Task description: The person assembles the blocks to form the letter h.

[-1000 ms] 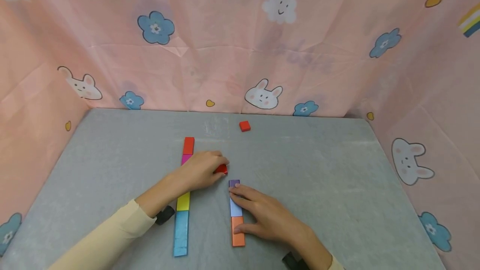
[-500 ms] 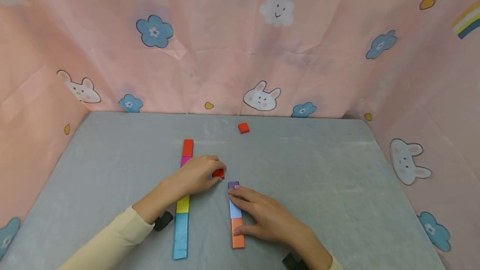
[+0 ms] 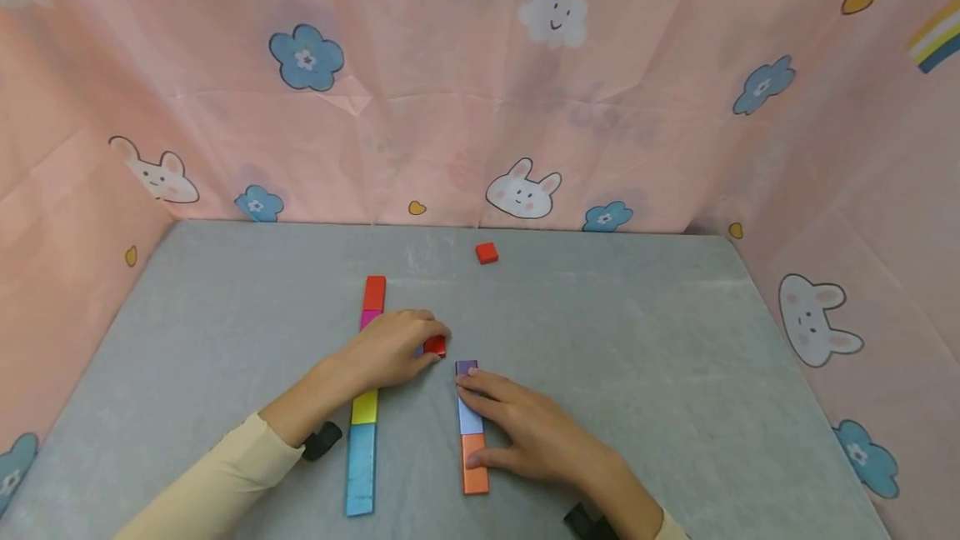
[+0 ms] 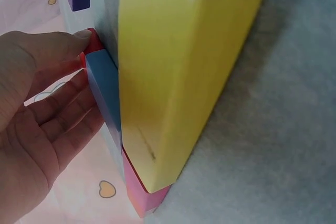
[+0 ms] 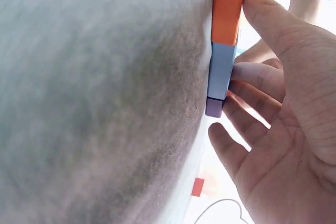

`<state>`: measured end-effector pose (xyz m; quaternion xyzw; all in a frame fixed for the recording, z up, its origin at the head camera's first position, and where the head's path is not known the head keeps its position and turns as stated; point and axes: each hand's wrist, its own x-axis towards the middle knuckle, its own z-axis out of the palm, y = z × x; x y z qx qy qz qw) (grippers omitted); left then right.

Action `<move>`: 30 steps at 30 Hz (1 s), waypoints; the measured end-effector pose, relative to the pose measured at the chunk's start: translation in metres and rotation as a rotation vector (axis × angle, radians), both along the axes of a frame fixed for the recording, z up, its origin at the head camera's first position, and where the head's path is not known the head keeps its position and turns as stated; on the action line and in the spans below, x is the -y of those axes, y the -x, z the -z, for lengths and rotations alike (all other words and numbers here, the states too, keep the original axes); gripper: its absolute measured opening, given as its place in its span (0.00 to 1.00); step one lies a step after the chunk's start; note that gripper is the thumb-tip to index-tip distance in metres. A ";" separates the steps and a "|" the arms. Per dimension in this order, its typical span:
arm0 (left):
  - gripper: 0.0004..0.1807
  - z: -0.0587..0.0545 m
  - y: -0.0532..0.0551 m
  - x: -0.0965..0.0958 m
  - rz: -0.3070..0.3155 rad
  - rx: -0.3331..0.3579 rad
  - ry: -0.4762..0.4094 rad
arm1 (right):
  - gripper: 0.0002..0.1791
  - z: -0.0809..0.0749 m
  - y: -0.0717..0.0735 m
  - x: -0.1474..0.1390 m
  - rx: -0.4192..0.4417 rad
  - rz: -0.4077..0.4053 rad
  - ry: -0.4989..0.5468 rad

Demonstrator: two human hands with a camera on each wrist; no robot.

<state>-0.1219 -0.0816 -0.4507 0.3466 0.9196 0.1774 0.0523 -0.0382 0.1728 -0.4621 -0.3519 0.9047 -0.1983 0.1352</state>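
Observation:
In the head view, my left hand (image 3: 393,347) pinches a small red block (image 3: 435,346) between thumb and fingers. The left wrist view shows that block touching the end of a blue-grey block (image 4: 102,85), whose other end lies beside the yellow block (image 4: 157,77) and the pink block (image 4: 140,190). My right hand (image 3: 532,427) rests on a shorter row, with its fingertips over the purple block (image 3: 467,367) and the light blue block (image 3: 471,417). Its thumb touches the orange block (image 3: 475,477). The left hand and wrist hide the middle of the long row.
The long row ends in a red block (image 3: 374,293) at the far side and a blue block (image 3: 361,469) at the near side. A loose red block (image 3: 487,253) lies near the back edge of the grey tabletop (image 3: 637,340). Pink printed cloth (image 3: 420,132) stands around the table.
My left hand has shifted slightly left with the red block, closer to the long row. The right hand stays on the shorter row. The head view has tilted a little.

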 end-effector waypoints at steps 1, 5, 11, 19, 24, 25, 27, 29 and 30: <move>0.17 0.000 0.000 0.000 0.001 0.001 0.001 | 0.45 0.000 0.000 0.000 0.001 -0.001 0.000; 0.18 -0.001 0.001 0.001 -0.005 0.006 -0.004 | 0.45 0.000 0.002 0.000 0.011 0.001 0.007; 0.19 0.000 0.000 0.003 -0.001 0.027 0.010 | 0.45 0.001 0.001 0.000 0.002 -0.005 0.008; 0.20 0.002 -0.001 0.005 0.008 0.015 0.005 | 0.45 0.001 0.000 0.000 0.026 0.005 0.008; 0.21 0.002 -0.001 0.005 0.010 0.025 -0.001 | 0.45 0.000 0.000 0.001 0.036 0.007 0.011; 0.21 0.001 -0.001 0.006 0.009 0.027 0.000 | 0.45 0.000 0.000 0.001 0.037 0.007 0.011; 0.21 0.001 -0.001 0.006 0.009 0.029 0.001 | 0.45 0.000 0.000 0.001 0.037 0.008 0.010; 0.22 0.000 -0.001 0.006 0.007 0.033 0.002 | 0.45 0.000 0.000 0.001 0.036 0.008 0.008; 0.22 0.000 -0.001 0.006 0.005 0.036 0.002 | 0.45 0.000 0.000 0.002 0.036 0.008 0.007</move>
